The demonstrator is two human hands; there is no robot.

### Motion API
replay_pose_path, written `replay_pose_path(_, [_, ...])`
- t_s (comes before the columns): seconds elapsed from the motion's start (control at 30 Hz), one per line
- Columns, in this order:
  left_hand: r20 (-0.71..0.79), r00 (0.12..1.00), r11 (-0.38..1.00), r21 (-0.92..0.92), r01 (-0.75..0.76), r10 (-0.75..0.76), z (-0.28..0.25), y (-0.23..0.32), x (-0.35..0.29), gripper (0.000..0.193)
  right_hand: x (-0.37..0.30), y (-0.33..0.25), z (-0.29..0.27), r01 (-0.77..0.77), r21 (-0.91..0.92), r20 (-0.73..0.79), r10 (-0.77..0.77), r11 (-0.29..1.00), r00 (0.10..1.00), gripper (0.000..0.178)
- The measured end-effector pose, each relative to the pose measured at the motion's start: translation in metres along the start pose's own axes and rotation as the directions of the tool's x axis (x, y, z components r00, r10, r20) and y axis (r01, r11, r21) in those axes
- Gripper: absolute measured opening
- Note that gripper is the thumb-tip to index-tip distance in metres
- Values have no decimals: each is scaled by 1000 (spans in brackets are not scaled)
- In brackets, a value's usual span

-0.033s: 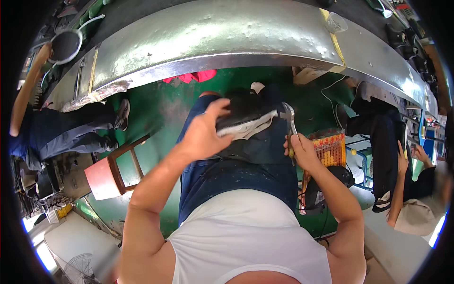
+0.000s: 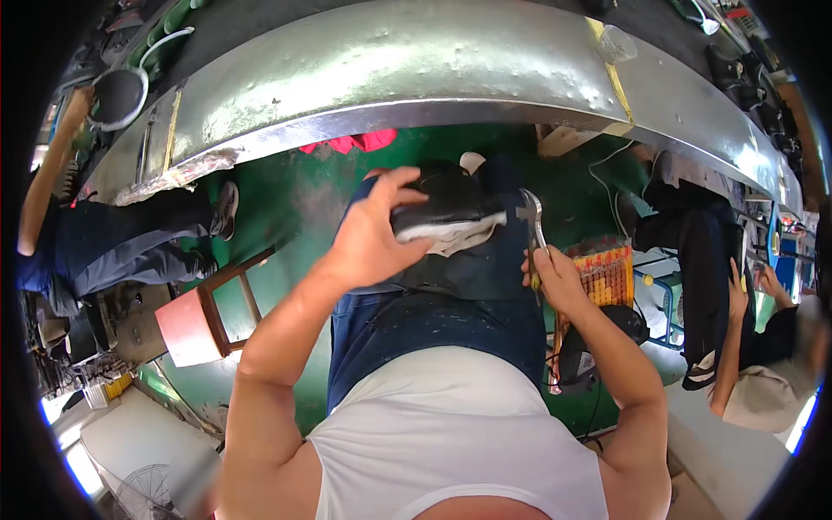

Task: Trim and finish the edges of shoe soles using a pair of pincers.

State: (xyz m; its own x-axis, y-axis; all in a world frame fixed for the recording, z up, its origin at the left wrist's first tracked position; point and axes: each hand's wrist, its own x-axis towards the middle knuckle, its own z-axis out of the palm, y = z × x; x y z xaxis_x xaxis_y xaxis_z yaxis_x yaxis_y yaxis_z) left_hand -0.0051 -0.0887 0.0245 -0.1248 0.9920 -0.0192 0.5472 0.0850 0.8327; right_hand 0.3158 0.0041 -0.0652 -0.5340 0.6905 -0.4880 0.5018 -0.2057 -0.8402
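Across my thighs rests a black shoe upper (image 2: 446, 211) with pale lining (image 2: 459, 236) folded out along its near edge. My left hand (image 2: 373, 227) curves round its left end, thumb at the near edge and fingers over the far side. In my right hand (image 2: 555, 276), fingers wrapped round the handles, is a pair of lasting pincers (image 2: 535, 221). Their curved metal head points away from me, just right of the upper and apart from it. The underside of the upper is hidden.
A dented metal-covered bench (image 2: 390, 65) curves across ahead, with a plastic cup (image 2: 616, 42) on it. Red cloth (image 2: 351, 140) lies beneath. A wooden stool (image 2: 195, 325) stands left, an orange basket (image 2: 602, 269) right. One person (image 2: 130, 230) is left, another (image 2: 693, 260) right.
The shoe upper has turned slightly, its right end a little nearer me. My left hand has tilted with it; my right hand and the pincers have hardly moved.
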Motion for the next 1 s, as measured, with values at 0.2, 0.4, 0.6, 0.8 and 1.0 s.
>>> replay_pose_path(0.2, [-79,995,881,-467,-84,53,7,17,59,53,-7,0,-3,45,32,6,-45,998,999,27])
replay_pose_path(0.4, [314,834,650,-523,551,-454,111,-72,76,63,-20,-23,-3,-112,39,125,106,993,986,30])
replay_pose_path(0.6, [236,886,718,-520,462,-399,137,-94,7,59,-25,-44,-16,-10,-314,332,119,949,936,26])
replay_pose_path(0.8, [185,927,838,-399,373,-325,144,-91,-3,57,-4,-65,-22,131,-449,408,72,884,910,28])
replay_pose_path(1.0, [117,967,926,-283,250,-225,147,-94,-13,57,41,-116,-37,2,-615,541,420,788,729,34])
